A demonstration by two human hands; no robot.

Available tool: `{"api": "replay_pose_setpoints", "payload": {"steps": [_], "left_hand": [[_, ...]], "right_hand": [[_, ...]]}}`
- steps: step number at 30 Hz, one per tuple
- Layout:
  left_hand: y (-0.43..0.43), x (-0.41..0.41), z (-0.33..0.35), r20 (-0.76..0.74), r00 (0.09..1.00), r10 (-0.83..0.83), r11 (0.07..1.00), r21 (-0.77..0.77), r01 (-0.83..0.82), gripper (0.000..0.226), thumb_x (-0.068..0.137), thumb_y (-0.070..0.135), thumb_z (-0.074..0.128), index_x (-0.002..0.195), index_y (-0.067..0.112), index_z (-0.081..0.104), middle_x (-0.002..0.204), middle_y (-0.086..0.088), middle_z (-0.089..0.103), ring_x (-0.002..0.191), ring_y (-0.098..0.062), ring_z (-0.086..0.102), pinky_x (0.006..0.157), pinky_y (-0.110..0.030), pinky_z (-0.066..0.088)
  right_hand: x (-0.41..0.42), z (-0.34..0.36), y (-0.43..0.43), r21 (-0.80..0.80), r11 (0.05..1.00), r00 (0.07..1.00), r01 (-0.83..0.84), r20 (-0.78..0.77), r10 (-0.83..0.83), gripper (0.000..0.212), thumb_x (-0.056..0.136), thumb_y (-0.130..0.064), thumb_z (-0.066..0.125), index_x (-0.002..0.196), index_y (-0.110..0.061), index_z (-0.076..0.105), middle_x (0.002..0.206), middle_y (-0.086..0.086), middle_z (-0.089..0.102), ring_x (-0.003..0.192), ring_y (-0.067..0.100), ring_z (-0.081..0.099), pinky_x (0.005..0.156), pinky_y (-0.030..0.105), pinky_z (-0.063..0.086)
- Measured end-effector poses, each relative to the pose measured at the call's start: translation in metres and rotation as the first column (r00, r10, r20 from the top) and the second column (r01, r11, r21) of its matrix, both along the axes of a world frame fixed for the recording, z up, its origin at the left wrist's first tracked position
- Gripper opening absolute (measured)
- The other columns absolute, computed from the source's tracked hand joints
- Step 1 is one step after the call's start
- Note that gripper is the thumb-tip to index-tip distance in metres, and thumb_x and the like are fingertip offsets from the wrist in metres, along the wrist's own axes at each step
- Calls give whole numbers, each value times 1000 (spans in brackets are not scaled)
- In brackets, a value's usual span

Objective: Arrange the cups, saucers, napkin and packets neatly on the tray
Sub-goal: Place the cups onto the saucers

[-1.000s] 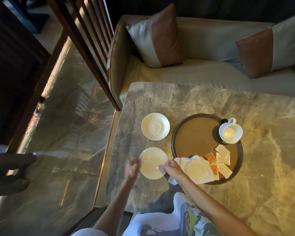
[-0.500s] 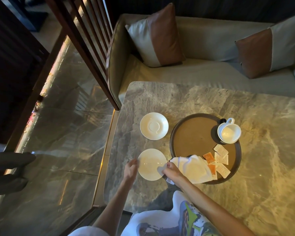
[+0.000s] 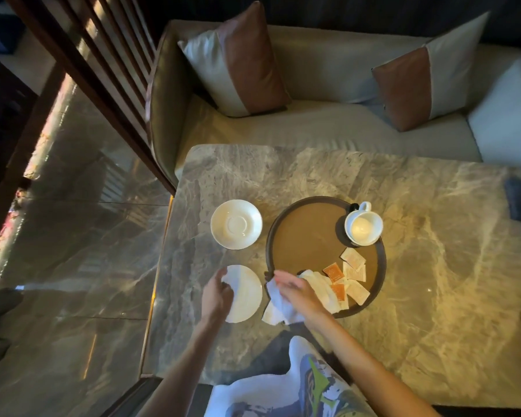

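Right hand (image 3: 295, 291) has left the saucer (image 3: 247, 291) for the napkin (image 3: 278, 305)

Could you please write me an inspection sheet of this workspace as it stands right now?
Surface: marble table, bare around the tray.
Tray: round brown tray, centre free.
Cup: one white cup upright at the tray's far right rim; no second cup seen.
Saucers: far saucer and near saucer both on the table, left of the tray.
Napkin: white napkin crumpled, hanging over the tray's near rim.
Packets: packets loosely scattered on the tray.
Clutter: nothing seen.
Hands: left hand on the near saucer's edge; right hand on the napkin.
Cables: nothing seen.
Surroundings: sofa with two cushions, wooden slats, glossy floor.
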State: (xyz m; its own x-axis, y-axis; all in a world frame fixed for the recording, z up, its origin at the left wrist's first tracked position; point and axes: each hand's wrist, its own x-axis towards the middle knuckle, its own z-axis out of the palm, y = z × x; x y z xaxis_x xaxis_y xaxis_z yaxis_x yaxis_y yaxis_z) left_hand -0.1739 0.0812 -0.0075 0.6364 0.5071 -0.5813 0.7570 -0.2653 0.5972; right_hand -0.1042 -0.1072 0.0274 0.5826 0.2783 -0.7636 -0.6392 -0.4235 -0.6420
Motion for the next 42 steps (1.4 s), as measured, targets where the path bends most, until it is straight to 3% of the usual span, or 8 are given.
{"api": "replay_pose_setpoints", "payload": {"steps": [6, 10, 14, 17, 19, 21, 27, 42], "left_hand": [[-65, 86, 27, 99, 955, -278, 959, -35, 283, 45, 87, 8, 35, 122, 6, 62, 120, -17, 69, 114, -33, 62, 95, -38, 48], [-119, 149, 36, 150, 904, -401, 898, -131, 420, 49, 93, 16, 31, 129, -4, 58, 134, -22, 59, 127, -35, 55, 106, -42, 45], [-171, 203, 40, 74, 942, -327, 921, -197, 336, 36, 92, 5, 40, 119, -11, 57, 127, -29, 60, 121, -43, 55, 97, -42, 45], [-204, 228, 47, 38, 925, -378, 908, -179, 378, 45, 79, 24, 34, 105, -5, 56, 111, -27, 65, 107, -42, 60, 82, -39, 46], [-219, 236, 46, 26, 917, -398, 896, -201, 395, 43, 84, 20, 42, 120, 0, 54, 122, -21, 63, 117, -37, 58, 88, -37, 45], [-229, 240, 44, 13, 908, -418, 882, -232, 410, 53, 80, 15, 48, 132, 3, 48, 129, -18, 59, 120, -34, 55, 94, -37, 46], [-248, 235, 38, 43, 935, -352, 906, -235, 352, 54, 82, 1, 53, 135, 9, 45, 122, -16, 59, 111, -34, 59, 93, -44, 52], [-241, 225, 64, 232, 952, -200, 899, -344, 272, 70, 60, 13, 45, 125, -11, 43, 123, -34, 53, 109, -39, 55, 98, -55, 46]], "right_hand": [[74, 14, -97, -27, 940, 907, 341, 273, -321, 25, 96, -1, 56, 114, -13, 68, 107, -5, 64, 102, 7, 56, 97, 27, 40], [134, 9, -156, -128, 837, 805, 532, 382, -453, 26, 96, -2, 54, 118, -1, 67, 115, 3, 62, 109, 14, 54, 95, 26, 40], [178, -1, -185, -201, 872, 866, 447, 342, -365, 37, 91, 7, 45, 76, -27, 51, 81, -10, 52, 77, 5, 46, 80, 16, 37], [196, -7, -190, -195, 901, 908, 387, 249, -336, 35, 84, 13, 48, 109, -11, 56, 116, 1, 57, 114, 15, 50, 95, 15, 38], [203, -11, -191, -194, 931, 944, 311, 177, -278, 64, 85, 10, 48, 147, -7, 40, 149, 6, 43, 141, 22, 36, 117, 34, 30], [205, -15, -191, -176, 949, 961, 262, 138, -240, 74, 86, 9, 47, 155, -9, 25, 158, 6, 32, 147, 23, 28, 118, 36, 25], [193, -29, -195, -68, 988, 960, 141, 252, -120, 37, 85, 15, 41, 113, -3, 57, 107, 9, 61, 101, 20, 55, 81, 25, 44], [181, -1, -162, -196, 964, 946, 181, 304, -116, 62, 80, 2, 52, 137, -22, 47, 120, 8, 64, 105, 29, 63, 85, 39, 53]]}}
